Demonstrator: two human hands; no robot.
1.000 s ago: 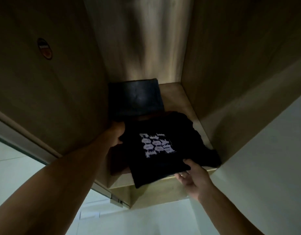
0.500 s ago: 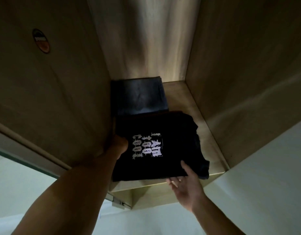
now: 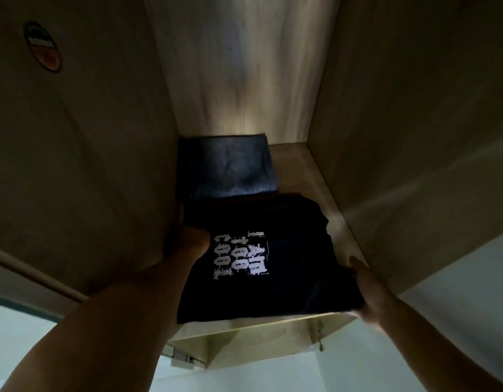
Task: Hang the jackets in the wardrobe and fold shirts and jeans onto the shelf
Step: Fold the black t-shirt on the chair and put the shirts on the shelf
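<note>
The folded black shirt (image 3: 261,258) now lies squarer and further in on the shelf (image 3: 298,171) than a second ago, when it sat skewed with one corner hanging past the front edge; its white print has turned to run sideways. That suggests this shirt is nearly placed, with only a last nudge left.

Nearest, at the shirt's front right corner, the right hand (image 3: 367,292) touches the edge; whether its grip is clenched on the cloth I cannot tell. At the shirt's left edge, the left hand (image 3: 192,244) presses against the cloth, fingers hidden, so its grip is unclear too.

Behind the shirt, touching its far edge, folded jeans (image 3: 230,168) lie against the wardrobe's back wall (image 3: 239,66).
</note>
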